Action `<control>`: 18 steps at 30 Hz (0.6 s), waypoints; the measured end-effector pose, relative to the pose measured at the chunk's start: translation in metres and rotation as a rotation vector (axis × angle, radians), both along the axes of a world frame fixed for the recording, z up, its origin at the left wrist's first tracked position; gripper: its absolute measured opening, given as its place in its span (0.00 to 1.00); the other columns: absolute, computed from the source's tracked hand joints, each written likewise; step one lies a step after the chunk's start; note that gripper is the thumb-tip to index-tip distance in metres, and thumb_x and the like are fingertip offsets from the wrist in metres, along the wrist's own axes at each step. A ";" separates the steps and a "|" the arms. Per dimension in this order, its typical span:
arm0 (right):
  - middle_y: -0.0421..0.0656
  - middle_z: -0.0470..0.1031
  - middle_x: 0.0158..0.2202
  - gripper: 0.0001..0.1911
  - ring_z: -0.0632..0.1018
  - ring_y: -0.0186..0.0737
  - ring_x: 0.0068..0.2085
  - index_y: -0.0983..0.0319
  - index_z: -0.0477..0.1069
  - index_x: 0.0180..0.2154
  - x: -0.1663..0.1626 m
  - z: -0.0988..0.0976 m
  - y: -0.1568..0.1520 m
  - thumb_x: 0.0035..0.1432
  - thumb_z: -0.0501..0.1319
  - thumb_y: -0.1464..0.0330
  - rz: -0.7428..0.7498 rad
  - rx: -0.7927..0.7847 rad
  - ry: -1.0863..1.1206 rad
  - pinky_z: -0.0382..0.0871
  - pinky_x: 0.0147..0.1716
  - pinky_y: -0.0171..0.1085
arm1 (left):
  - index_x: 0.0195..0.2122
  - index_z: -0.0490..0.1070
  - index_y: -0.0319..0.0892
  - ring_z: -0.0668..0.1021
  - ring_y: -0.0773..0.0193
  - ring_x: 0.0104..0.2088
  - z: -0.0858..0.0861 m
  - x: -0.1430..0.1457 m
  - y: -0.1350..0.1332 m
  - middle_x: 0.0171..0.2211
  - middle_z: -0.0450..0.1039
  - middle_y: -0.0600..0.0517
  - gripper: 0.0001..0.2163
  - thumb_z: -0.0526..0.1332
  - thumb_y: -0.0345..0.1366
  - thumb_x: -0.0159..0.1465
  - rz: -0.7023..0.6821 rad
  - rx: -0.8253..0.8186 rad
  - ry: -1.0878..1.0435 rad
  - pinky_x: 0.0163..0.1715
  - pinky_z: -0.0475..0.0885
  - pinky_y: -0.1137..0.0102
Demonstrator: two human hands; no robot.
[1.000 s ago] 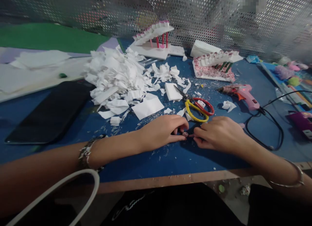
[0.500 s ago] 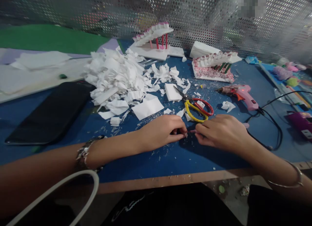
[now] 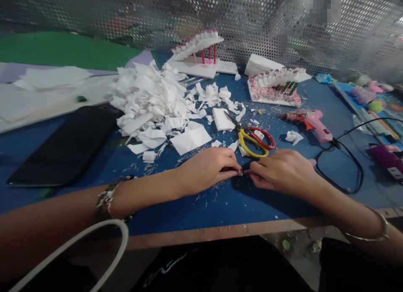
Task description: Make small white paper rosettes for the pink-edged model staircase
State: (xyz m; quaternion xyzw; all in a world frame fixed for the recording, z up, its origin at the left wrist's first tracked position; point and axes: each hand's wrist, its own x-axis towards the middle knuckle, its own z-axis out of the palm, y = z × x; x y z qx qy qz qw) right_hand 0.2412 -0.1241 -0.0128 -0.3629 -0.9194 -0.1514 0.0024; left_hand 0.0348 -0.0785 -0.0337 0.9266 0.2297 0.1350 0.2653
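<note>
My right hand (image 3: 280,170) is closed round a thin pink stick (image 3: 247,171). The stick's tip points left at my left fingertips, and a rounded pinkish end shows behind the hand. My left hand (image 3: 214,168) is pinched just above the table, with its fingertips at that tip; whatever small thing lies in the pinch is too small to make out. Beyond my hands rest scissors (image 3: 256,141) with one yellow and one red handle, their blades over a small white paper stack (image 3: 223,119).
A heap of torn white paper (image 3: 151,98) lies beside a black phone-like slab (image 3: 66,145). Two small stair models (image 3: 198,44) stand by the perforated metal screen (image 3: 126,14). At the right are a pink glue gun (image 3: 310,122), its black cable (image 3: 362,166) and a purple box (image 3: 385,159).
Both hands stay nearly in place. The right fingers and the stick's tip have shifted slightly left, closer to the left fingertips.
</note>
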 end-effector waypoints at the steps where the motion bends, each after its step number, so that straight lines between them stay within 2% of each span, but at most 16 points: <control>1: 0.38 0.69 0.17 0.14 0.64 0.30 0.19 0.61 0.66 0.24 0.000 0.000 0.000 0.57 0.49 0.66 0.008 0.008 0.010 0.41 0.24 0.36 | 0.38 0.73 0.40 0.74 0.67 0.35 0.000 0.000 0.000 0.36 0.72 0.50 0.08 0.56 0.32 0.61 -0.003 0.002 0.001 0.36 0.67 0.75; 18: 0.38 0.69 0.17 0.13 0.65 0.31 0.19 0.60 0.65 0.23 0.000 0.000 -0.001 0.57 0.49 0.65 -0.006 0.024 0.016 0.41 0.23 0.36 | 0.38 0.74 0.40 0.73 0.67 0.34 -0.001 0.000 0.004 0.33 0.71 0.50 0.08 0.56 0.32 0.61 0.011 -0.005 0.018 0.33 0.65 0.75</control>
